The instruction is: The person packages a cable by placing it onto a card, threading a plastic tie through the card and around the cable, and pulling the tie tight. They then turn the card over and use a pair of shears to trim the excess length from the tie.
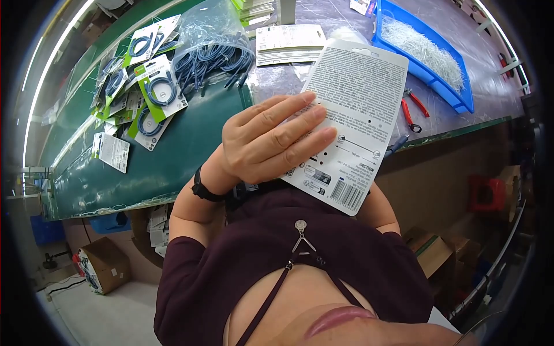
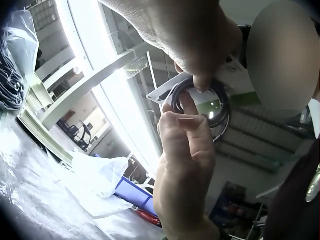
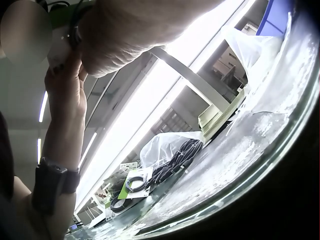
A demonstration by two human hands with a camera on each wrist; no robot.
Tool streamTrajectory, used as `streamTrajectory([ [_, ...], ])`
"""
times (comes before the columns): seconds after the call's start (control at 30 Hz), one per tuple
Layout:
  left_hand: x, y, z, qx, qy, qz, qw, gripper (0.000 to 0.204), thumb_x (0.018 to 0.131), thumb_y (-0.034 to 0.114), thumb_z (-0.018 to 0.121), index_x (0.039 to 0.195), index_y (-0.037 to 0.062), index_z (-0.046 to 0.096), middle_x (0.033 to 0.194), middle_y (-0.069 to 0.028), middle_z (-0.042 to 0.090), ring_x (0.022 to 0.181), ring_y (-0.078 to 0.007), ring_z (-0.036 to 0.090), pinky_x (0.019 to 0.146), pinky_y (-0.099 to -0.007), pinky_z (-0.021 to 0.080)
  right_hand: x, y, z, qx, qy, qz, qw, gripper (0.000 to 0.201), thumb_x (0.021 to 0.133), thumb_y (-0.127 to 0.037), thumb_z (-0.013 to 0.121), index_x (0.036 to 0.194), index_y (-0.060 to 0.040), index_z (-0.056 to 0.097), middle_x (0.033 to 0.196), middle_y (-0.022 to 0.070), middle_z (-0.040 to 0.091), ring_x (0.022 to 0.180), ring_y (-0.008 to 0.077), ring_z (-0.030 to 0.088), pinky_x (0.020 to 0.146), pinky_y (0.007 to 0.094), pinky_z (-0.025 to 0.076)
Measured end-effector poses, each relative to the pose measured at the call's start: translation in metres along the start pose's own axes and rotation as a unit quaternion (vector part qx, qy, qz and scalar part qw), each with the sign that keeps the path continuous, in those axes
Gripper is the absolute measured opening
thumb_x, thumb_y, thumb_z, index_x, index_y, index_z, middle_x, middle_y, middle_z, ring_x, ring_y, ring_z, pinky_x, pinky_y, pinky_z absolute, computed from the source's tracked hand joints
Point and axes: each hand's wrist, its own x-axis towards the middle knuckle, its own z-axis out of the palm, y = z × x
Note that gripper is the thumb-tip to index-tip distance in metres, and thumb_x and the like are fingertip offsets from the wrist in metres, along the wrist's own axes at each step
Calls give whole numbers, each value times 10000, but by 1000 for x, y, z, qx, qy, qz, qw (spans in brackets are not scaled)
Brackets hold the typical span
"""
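My left hand (image 1: pixel 277 135), with a dark watch on its wrist, holds a white printed packaging card (image 1: pixel 369 98) in front of the chest. Its fingers lie across the card's back, which faces the head camera and shows small text and a barcode. Under the card, in the left wrist view, hangs a dark coiled cable (image 2: pixel 222 105) against the white and green front. The right hand (image 2: pixel 185 165) pinches that coil, with fingers passing into the loop. In the head view the card hides this hand, while a cable end (image 1: pixel 398 144) sticks out beyond the card's right edge.
Carded cables (image 1: pixel 156 89) lie piled on the green table (image 1: pixel 196 138) at the left, beside a clear bag of loose cables (image 1: pixel 213 34). Farther back stand stacked cards (image 1: pixel 288 43). At right are a blue tray (image 1: pixel 467 95) of clear plastic strands and red-handled pliers (image 1: pixel 411 115).
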Motion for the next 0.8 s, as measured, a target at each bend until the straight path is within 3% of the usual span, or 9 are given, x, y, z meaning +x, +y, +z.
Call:
streamTrajectory([
  [0.8, -3, -3, 1, -15, -10, 19, 1000, 293, 748, 106, 696, 1040, 90, 669, 1070, -73, 654, 985, -271, 654, 837, -367, 556, 17, 9, 3, -186, 37, -101, 977, 224, 899, -127, 589, 1107, -51, 554, 1123, 105, 585, 933, 186, 582, 803, 318, 488],
])
